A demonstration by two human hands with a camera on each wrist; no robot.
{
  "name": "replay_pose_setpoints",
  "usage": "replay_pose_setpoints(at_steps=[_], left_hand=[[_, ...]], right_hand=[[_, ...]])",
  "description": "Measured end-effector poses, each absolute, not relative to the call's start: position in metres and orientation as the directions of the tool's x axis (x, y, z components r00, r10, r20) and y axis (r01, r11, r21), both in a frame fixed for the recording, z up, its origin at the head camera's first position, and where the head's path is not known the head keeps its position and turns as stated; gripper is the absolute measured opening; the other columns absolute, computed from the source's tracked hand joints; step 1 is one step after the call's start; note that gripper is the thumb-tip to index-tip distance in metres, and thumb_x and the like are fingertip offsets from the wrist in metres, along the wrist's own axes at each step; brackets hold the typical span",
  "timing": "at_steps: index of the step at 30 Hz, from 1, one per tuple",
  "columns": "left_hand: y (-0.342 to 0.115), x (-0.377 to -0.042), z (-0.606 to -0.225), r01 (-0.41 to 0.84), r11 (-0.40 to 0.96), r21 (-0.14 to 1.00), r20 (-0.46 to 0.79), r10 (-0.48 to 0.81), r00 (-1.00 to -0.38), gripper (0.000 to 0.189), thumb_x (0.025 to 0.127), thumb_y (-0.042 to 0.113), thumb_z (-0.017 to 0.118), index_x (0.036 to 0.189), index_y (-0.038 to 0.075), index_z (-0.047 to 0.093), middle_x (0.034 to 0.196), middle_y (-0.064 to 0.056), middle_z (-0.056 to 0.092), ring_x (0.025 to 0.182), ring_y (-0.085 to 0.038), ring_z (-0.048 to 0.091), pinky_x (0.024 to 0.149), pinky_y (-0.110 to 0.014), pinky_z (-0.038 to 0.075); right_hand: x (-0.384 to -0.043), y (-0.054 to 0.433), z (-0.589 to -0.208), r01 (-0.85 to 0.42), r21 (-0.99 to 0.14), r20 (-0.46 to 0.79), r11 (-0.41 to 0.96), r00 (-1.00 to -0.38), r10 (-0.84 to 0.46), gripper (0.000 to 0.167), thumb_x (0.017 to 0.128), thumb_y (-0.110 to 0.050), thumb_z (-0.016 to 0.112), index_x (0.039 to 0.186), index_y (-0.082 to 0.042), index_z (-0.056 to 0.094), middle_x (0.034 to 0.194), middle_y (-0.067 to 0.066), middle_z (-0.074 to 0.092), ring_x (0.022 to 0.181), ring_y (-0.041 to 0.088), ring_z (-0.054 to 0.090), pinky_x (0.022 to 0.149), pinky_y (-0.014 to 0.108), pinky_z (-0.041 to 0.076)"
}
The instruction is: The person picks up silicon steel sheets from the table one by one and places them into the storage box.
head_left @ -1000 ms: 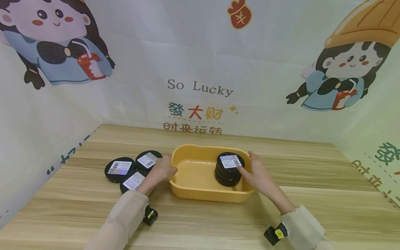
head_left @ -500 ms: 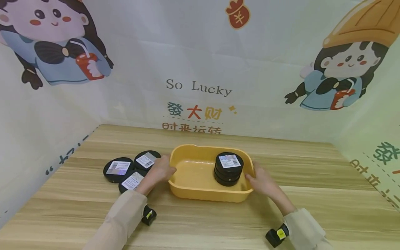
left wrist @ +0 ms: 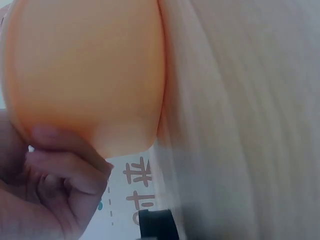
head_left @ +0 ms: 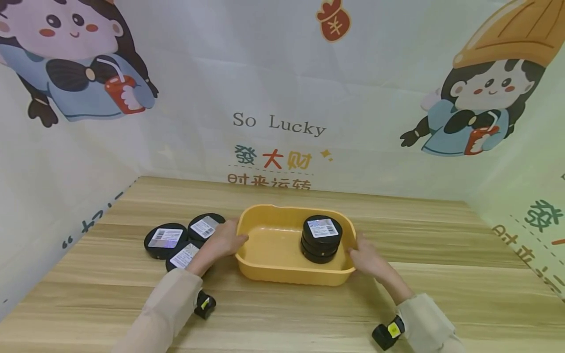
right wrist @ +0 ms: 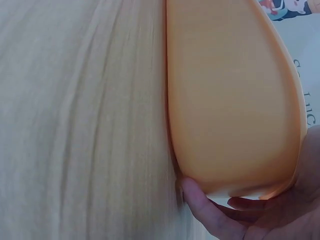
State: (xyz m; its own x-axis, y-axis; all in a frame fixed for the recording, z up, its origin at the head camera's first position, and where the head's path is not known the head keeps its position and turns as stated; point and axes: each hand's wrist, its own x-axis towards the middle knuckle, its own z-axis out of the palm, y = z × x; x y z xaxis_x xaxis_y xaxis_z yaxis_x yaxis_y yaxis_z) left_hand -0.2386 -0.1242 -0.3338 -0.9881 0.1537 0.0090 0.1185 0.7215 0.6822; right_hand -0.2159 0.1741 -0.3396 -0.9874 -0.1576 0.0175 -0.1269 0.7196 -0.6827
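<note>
A yellow plastic basin (head_left: 291, 276) sits on the wooden table, seen from above in the head view. Inside, toward its right end, stands a stack of round black tins (head_left: 321, 240), the top one bearing a white label. My left hand (head_left: 225, 239) grips the basin's left end, thumb over the rim and fingers curled outside. At the opposite end my right hand (head_left: 368, 255) holds the right wall, its thumb at the rim. Both wrist views show the basin's outer wall close up, with fingers (left wrist: 70, 160) against it on the left and fingers (right wrist: 200, 202) near its lower edge on the right.
Left of the basin lie three more flat black tins (head_left: 165, 240) with labels, close together; the left forearm partly covers the nearest. A printed cloth backdrop (head_left: 282, 73) rises behind and beside the table (head_left: 282, 318).
My right hand has drawn back from the stacked tins, its thumb moving off the top tin to the basin's right rim. The left hand keeps its grip; the view shifts slightly.
</note>
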Motion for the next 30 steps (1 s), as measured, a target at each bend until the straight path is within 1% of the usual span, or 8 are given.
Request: replay_pose_setpoints(at_steps=[3,6,9,12,18,20,25,30], left_hand=[[-0.131,-0.238,-0.333,0.151,0.685,0.712,-0.001,0.217,-0.976,0.042,0.089,0.014,0.047,0.124,-0.007,0.042,0.062,-0.009,0.056,0.043,-0.011,0.049,0.041,-0.022,0.041],[-0.140,-0.237,-0.330,0.159,0.646,0.746,-0.022,0.263,-0.965,0.047,0.091,0.023,0.046,0.126,-0.007,0.040,0.058,-0.007,0.056,0.043,-0.011,0.051,0.041,-0.023,0.041],[-0.152,-0.235,-0.326,0.173,0.625,0.762,-0.017,0.287,-0.958,0.050,0.093,0.029,0.042,0.126,-0.008,0.040,0.068,-0.009,0.059,0.051,-0.015,0.056,0.046,-0.028,0.047],[-0.165,-0.232,-0.323,0.200,0.635,0.746,0.014,0.284,-0.959,0.048,0.094,0.029,0.041,0.123,-0.009,0.042,0.082,-0.016,0.060,0.064,-0.021,0.059,0.053,-0.031,0.050],[-0.193,-0.219,-0.319,0.271,0.741,0.614,0.156,0.223,-0.962,0.042,0.091,0.021,0.048,0.118,-0.011,0.047,0.104,-0.027,0.057,0.089,-0.035,0.058,0.070,-0.040,0.049],[-0.203,-0.216,-0.321,0.262,0.779,0.570,0.201,0.177,-0.964,0.040,0.089,0.019,0.051,0.116,-0.011,0.049,0.108,-0.028,0.055,0.095,-0.038,0.055,0.077,-0.045,0.045],[-0.230,-0.211,-0.330,0.214,0.803,0.556,0.240,0.092,-0.967,0.043,0.083,0.013,0.057,0.114,-0.015,0.046,0.111,-0.035,0.050,0.101,-0.047,0.048,0.083,-0.054,0.038],[-0.253,-0.205,-0.337,0.188,0.826,0.531,0.205,0.090,-0.975,0.061,0.078,0.015,0.064,0.117,-0.022,0.036,0.112,-0.042,0.042,0.102,-0.053,0.041,0.085,-0.057,0.035]], right_hand=[[-0.215,0.174,-0.340,-0.129,-0.669,0.021,0.732,-0.988,-0.154,0.038,0.083,0.000,0.040,0.115,0.019,0.031,0.103,0.036,0.049,0.083,0.034,0.052,0.065,0.037,0.048],[-0.215,0.174,-0.340,-0.130,-0.658,0.024,0.741,-0.988,-0.152,0.035,0.083,0.000,0.040,0.112,0.018,0.034,0.098,0.032,0.050,0.080,0.033,0.052,0.063,0.036,0.047],[-0.215,0.174,-0.340,-0.127,-0.653,0.023,0.747,-0.989,-0.149,0.033,0.083,0.000,0.041,0.110,0.017,0.035,0.096,0.030,0.050,0.079,0.032,0.052,0.062,0.036,0.047],[-0.216,0.175,-0.341,-0.136,-0.647,0.031,0.750,-0.988,-0.153,0.034,0.082,0.000,0.041,0.110,0.018,0.035,0.098,0.032,0.050,0.083,0.034,0.052,0.067,0.039,0.047],[-0.217,0.175,-0.341,-0.145,-0.644,0.038,0.751,-0.987,-0.159,0.036,0.082,0.000,0.041,0.112,0.019,0.034,0.102,0.035,0.050,0.088,0.036,0.051,0.075,0.043,0.046],[-0.217,0.175,-0.342,-0.138,-0.656,0.030,0.742,-0.987,-0.157,0.037,0.082,0.000,0.041,0.113,0.019,0.034,0.102,0.036,0.049,0.086,0.036,0.052,0.070,0.041,0.047],[-0.216,0.175,-0.341,-0.119,-0.681,0.012,0.722,-0.988,-0.152,0.036,0.084,0.000,0.040,0.114,0.019,0.033,0.102,0.036,0.049,0.080,0.033,0.054,0.058,0.034,0.049],[-0.216,0.175,-0.341,-0.113,-0.691,0.008,0.714,-0.989,-0.149,0.034,0.084,0.000,0.040,0.112,0.018,0.033,0.099,0.036,0.050,0.075,0.031,0.055,0.056,0.033,0.049]])
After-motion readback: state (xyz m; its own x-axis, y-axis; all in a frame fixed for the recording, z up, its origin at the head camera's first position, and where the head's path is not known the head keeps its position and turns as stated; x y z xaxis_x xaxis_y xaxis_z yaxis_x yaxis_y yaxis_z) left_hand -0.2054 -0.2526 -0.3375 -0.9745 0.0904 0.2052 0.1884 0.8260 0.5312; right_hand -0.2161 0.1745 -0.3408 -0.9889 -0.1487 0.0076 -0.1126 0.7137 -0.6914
